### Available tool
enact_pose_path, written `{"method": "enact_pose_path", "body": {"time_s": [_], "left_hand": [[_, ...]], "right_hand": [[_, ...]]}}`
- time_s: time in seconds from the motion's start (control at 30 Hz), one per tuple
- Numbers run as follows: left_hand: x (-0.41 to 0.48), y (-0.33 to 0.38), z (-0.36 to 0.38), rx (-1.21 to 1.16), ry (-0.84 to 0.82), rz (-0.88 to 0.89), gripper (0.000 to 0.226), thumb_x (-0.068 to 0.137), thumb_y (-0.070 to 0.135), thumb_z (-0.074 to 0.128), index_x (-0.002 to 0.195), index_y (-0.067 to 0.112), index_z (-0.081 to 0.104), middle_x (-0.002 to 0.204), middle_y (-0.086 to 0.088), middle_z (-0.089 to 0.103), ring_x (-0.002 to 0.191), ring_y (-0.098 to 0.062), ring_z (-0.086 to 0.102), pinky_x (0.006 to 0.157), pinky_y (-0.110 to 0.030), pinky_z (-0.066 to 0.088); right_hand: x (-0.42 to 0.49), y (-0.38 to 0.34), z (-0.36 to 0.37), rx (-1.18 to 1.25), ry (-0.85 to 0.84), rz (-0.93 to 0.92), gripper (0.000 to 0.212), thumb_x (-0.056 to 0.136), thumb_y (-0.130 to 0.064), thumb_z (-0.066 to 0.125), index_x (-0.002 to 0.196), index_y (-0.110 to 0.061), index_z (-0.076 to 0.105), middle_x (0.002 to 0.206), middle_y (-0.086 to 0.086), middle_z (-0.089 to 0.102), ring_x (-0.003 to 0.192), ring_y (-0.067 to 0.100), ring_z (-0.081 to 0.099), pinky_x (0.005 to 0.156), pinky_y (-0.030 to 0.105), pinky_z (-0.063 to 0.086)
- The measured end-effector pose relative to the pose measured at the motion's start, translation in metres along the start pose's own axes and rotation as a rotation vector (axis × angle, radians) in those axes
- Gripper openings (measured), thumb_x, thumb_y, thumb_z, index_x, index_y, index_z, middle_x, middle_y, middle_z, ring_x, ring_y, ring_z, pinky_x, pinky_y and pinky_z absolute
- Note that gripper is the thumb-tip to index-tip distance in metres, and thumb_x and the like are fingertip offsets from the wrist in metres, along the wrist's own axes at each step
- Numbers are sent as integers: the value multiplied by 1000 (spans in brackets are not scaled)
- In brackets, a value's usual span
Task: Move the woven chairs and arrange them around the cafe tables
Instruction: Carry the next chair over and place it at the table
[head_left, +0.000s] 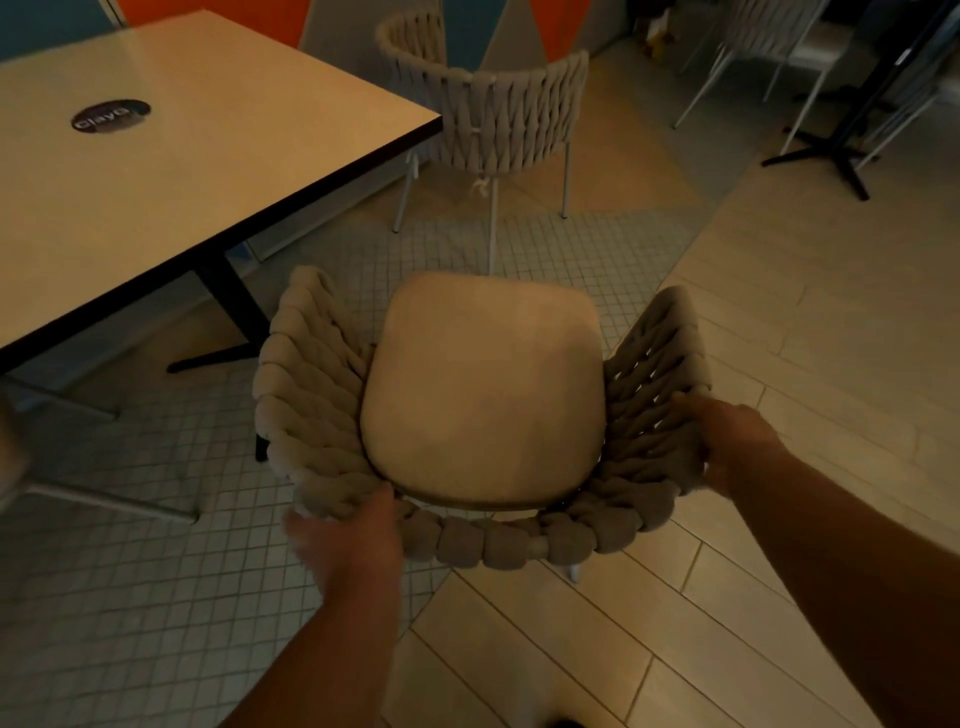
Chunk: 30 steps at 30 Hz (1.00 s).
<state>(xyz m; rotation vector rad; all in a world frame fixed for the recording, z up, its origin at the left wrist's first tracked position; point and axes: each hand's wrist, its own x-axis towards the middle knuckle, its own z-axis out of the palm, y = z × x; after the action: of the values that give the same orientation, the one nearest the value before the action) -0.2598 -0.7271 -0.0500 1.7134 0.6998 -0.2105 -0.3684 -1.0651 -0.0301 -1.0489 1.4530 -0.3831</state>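
Observation:
A woven rope chair (483, 395) with a beige seat cushion stands right in front of me, its curved back toward me. My left hand (348, 535) grips the back rim at its left rear. My right hand (727, 441) grips the woven right arm. A cream cafe table (171, 156) with a dark round sticker stands to the left. A second woven chair (493, 114) sits at the table's far right corner, its back toward me.
The table's black pedestal base (228, 322) spreads over the small-tile floor left of the held chair. A white chair leg (104, 499) lies at the left edge. Another chair and a black table base (831, 150) stand far right on plank flooring.

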Motion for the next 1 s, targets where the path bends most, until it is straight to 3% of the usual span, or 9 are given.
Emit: {"method": "enact_pose_path", "body": {"time_s": [0.17, 0.23, 0.3, 0.4, 0.47, 0.53, 0.63, 0.73, 1.0], "left_hand": [[65, 38, -34, 577, -155, 654, 95, 73, 58, 74, 155, 29, 38, 155, -13, 44, 141, -40, 43, 109, -66, 44], [90, 60, -35, 1047, -260, 757, 109, 77, 76, 71, 164, 31, 23, 173, -13, 15, 157, -41, 8, 125, -65, 16], [112, 88, -34, 1463, -442, 915, 134, 57, 105, 47, 166, 39, 5, 175, -5, -8, 159, -34, -13, 126, -60, -2], [140, 117, -24, 1792, -629, 993, 160, 27, 116, 22, 165, 39, -3, 174, 2, -13, 159, -28, -18, 125, -57, -11], [152, 124, -16, 1920, -725, 975, 163, 27, 116, 29, 166, 35, 6, 176, 0, 1, 160, -27, -13, 125, -57, -14], [157, 122, -11, 2032, -771, 961, 154, 29, 117, 23, 160, 37, 34, 170, 0, 27, 161, -26, 3, 122, -60, -21], [154, 120, -7, 2092, -808, 1028, 140, 24, 117, 8, 125, 42, 70, 133, 15, 61, 145, -16, 36, 110, -62, -33], [149, 123, -13, 2089, -847, 1071, 140, 21, 115, 12, 126, 44, 69, 125, 20, 60, 140, -12, 40, 116, -63, -26], [151, 112, -17, 2023, -793, 1090, 138, 31, 117, 25, 132, 34, 69, 134, 10, 64, 146, -16, 38, 126, -48, -16]], "right_hand": [[-107, 44, -2, -6, -69, -109, 131, 57, -54, 95, 163, -24, 23, 162, 16, 35, 143, 42, 41, 105, 64, 42], [-130, 67, 4, -403, -100, -471, 141, 44, -80, 86, 162, -37, 21, 165, 9, 23, 148, 39, 30, 114, 59, 37], [-128, 82, 6, -1007, -194, -833, 150, 40, -107, 57, 166, -42, 4, 174, 5, -8, 159, 35, -7, 125, 58, 7], [-108, 81, 14, -1421, -322, -935, 153, 32, -118, 27, 159, -45, -15, 168, 6, -32, 150, 34, -41, 122, 56, -18], [-93, 81, 22, -1556, -365, -909, 151, 32, -118, 21, 161, -47, -10, 172, 6, -23, 153, 37, -33, 125, 57, -15], [-87, 83, 28, -1611, -371, -947, 135, 40, -117, 22, 157, -51, 34, 171, 0, 26, 160, 37, 5, 128, 55, 7], [-83, 87, 30, -1609, -295, -1042, 105, 45, -115, 22, 103, -45, 74, 103, -21, 70, 110, 11, 61, 103, 40, 37], [-80, 88, 30, -1591, -270, -1077, 104, 44, -115, 16, 85, -40, 75, 72, -20, 63, 79, 6, 59, 90, 36, 39], [-73, 84, 27, -1667, -318, -1081, 111, 46, -114, 6, 104, -48, 74, 79, -20, 66, 84, 5, 59, 89, 35, 35]]}}
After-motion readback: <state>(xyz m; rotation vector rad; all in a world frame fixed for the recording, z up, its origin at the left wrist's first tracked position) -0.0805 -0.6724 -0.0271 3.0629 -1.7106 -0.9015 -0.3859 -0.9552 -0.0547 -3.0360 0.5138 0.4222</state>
